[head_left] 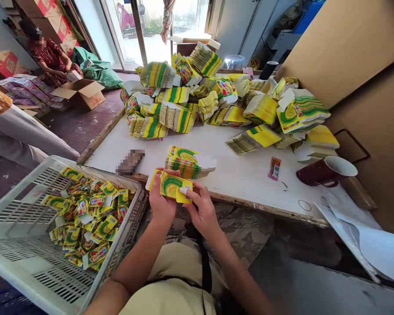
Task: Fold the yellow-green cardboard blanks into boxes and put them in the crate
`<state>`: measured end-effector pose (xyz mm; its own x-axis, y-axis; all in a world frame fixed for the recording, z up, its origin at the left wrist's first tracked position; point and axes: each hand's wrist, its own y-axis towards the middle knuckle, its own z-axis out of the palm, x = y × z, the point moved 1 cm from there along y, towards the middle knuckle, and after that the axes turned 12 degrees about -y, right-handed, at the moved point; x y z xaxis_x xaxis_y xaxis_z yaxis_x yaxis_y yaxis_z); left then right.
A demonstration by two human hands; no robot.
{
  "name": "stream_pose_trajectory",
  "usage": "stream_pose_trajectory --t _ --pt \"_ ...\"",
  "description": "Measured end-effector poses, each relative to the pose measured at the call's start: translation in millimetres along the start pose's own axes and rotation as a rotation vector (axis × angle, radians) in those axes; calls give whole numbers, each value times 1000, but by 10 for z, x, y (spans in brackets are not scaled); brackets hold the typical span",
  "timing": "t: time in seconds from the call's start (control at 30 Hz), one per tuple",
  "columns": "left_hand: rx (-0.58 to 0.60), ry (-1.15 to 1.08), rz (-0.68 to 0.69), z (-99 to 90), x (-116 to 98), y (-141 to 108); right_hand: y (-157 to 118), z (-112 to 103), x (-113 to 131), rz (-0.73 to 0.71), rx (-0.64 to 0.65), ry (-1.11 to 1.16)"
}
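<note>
A small yellow and green printed carton [170, 185] is held between my two hands above the table's near edge. My left hand [162, 203] is closed around its left end, with a white flap sticking out past the fingers. On the right end, my right hand [202, 208] pinches a yellow flap between thumb and fingers. Just beyond lies a stack of flat cartons [187, 164] on the white table [216, 144]. To my left, a pale plastic crate [22, 214] holds a heap of small yellow cartons [92, 214].
Bundles of flat cartons [177, 116] pile across the table's far side. A dark red mug [318, 172], a small packet [275, 168] and a rubber band [304, 205] lie at right, beside large cardboard [364, 65]. A person [54, 59] sits by an open box [82, 92]; another stands at left.
</note>
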<state>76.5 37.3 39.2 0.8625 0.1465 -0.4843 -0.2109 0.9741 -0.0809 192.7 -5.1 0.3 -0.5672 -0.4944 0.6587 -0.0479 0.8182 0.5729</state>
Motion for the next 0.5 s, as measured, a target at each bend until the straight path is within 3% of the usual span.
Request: stream_pose_trajectory --t 0.13,0.3,0.37,0.43,0.5 --pt "-23 -57 -5 -20 -15 4 -3 -50 30 -2 82 76" --pt "12 -28 19 37 52 -110 20 13 136 197 -51 133" --pt "32 37 58 59 6 -102 50 82 140 274 -28 237" --pt "47 200 176 36 -165 -27 128 114 80 293 60 294" --pt "32 465 418 -58 -477 105 267 80 -59 272 77 204"
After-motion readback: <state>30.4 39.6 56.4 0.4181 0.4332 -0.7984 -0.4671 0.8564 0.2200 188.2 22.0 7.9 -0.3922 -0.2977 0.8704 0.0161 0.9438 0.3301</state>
